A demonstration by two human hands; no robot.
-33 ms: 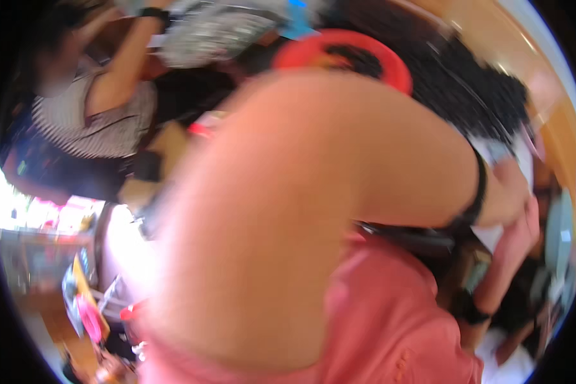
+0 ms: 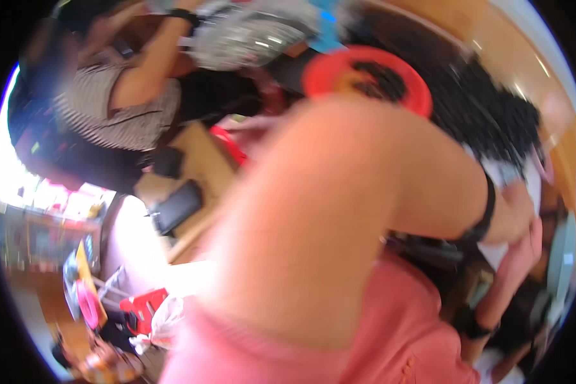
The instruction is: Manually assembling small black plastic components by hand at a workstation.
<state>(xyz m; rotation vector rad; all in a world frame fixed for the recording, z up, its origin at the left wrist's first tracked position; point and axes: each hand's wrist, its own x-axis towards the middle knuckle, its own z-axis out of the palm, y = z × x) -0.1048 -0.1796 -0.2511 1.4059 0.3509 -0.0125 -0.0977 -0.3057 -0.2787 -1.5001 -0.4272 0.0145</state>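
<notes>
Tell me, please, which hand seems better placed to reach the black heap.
Probably the left hand: in this view it is nearer the black heap, with the right hand just below it.

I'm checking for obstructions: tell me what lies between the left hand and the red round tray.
In the head view, the left forearm with its black wristband lies between the left hand and the red round tray; true depth is unclear.

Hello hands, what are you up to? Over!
Left hand, right hand: close together, far right, grip unclear. Black strands: above them in view. Left arm: blocking the middle.
</notes>
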